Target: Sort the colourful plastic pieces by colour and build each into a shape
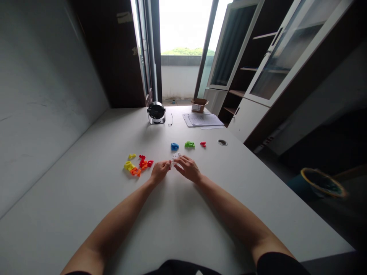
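My left hand [159, 171] and my right hand [189, 169] meet over the white table [86, 191], their fingertips pinching a small white plastic piece [176, 157] between them. Its exact shape is partly hidden by my fingers. Left of my left hand lies a loose cluster of yellow, red and orange plastic pieces [139, 165]. Beyond my fingers, in a row, are a blue plastic piece [174, 146], a green plastic piece [189, 144] and a small red plastic piece [203, 144].
A round black-and-silver desk fan [156, 112] stands at the far end of the table, near a small cardboard box [199, 105] and a stack of papers [202, 120]. A cable grommet [222, 142] sits in the tabletop. Glass-fronted cabinets [272, 57] stand to the right.
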The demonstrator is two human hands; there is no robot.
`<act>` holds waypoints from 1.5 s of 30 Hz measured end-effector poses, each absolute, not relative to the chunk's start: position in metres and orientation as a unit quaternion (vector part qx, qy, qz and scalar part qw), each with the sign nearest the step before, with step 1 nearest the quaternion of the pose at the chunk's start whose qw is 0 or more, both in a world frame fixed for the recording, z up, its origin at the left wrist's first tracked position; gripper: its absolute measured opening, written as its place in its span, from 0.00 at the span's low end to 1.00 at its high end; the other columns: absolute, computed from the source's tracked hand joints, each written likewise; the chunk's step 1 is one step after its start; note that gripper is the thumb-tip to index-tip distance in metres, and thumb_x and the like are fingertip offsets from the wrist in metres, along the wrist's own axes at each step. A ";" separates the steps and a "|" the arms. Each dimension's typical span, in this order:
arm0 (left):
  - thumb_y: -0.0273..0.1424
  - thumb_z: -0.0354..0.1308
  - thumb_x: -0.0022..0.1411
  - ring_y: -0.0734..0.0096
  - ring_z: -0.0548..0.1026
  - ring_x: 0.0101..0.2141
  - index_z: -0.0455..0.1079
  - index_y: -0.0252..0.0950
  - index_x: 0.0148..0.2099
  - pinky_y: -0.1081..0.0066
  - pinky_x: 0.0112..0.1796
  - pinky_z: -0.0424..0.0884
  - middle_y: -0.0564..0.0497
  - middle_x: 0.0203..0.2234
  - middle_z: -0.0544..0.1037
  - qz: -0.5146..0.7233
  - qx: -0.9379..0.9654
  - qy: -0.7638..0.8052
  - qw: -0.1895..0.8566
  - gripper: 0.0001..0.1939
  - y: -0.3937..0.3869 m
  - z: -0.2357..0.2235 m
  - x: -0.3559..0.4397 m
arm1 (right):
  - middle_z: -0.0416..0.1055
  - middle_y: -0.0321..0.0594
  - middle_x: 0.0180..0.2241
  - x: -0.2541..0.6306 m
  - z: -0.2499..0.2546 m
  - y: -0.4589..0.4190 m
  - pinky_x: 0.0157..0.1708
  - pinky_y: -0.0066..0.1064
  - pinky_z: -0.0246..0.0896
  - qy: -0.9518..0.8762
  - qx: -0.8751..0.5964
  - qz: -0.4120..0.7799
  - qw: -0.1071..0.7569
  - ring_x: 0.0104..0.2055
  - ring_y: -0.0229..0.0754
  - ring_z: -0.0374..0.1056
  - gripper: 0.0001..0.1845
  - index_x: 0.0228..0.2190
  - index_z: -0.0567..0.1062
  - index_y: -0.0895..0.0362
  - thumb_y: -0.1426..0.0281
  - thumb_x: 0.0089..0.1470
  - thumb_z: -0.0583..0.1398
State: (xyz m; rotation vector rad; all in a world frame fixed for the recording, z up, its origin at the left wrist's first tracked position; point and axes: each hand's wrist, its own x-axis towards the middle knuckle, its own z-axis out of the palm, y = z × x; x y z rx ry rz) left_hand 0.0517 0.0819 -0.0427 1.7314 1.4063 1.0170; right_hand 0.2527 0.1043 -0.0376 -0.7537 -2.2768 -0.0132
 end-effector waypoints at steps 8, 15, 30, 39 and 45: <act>0.44 0.42 0.70 0.72 0.69 0.22 0.68 0.36 0.26 0.73 0.27 0.61 0.54 0.18 0.70 0.421 0.650 0.533 0.340 0.26 0.080 -0.045 0.052 | 0.75 0.44 0.39 0.253 -0.036 0.103 0.45 0.41 0.66 -0.880 -0.302 0.007 0.367 0.44 0.48 0.69 0.08 0.45 0.72 0.52 0.67 0.67 0.55; 0.34 0.51 0.65 0.72 0.72 0.26 0.70 0.37 0.37 0.74 0.29 0.64 0.54 0.26 0.74 0.452 0.658 0.513 0.316 0.09 0.081 -0.045 0.051 | 0.75 0.44 0.40 0.253 -0.037 0.103 0.46 0.42 0.65 -0.870 -0.319 0.032 0.376 0.45 0.49 0.69 0.07 0.43 0.72 0.53 0.67 0.68 0.54; 0.29 0.57 0.61 0.74 0.73 0.29 0.69 0.39 0.52 0.77 0.27 0.65 0.52 0.33 0.75 0.472 0.666 0.467 0.340 0.16 0.075 -0.038 0.054 | 0.74 0.45 0.39 0.253 -0.037 0.104 0.45 0.41 0.65 -0.868 -0.322 0.042 0.375 0.44 0.49 0.68 0.08 0.42 0.72 0.53 0.67 0.68 0.52; 0.28 0.57 0.61 0.76 0.74 0.29 0.66 0.40 0.56 0.78 0.27 0.67 0.52 0.35 0.76 0.474 0.687 0.445 0.324 0.20 0.073 -0.036 0.055 | 0.74 0.45 0.38 0.253 -0.036 0.103 0.44 0.41 0.66 -0.868 -0.322 0.043 0.375 0.44 0.49 0.68 0.10 0.41 0.72 0.53 0.66 0.69 0.52; 0.28 0.57 0.61 0.76 0.74 0.29 0.66 0.41 0.58 0.78 0.28 0.68 0.52 0.35 0.76 0.462 0.694 0.444 0.328 0.22 0.072 -0.034 0.054 | 0.74 0.44 0.38 0.253 -0.036 0.103 0.44 0.41 0.65 -0.869 -0.327 0.042 0.369 0.43 0.48 0.68 0.09 0.40 0.72 0.53 0.67 0.69 0.52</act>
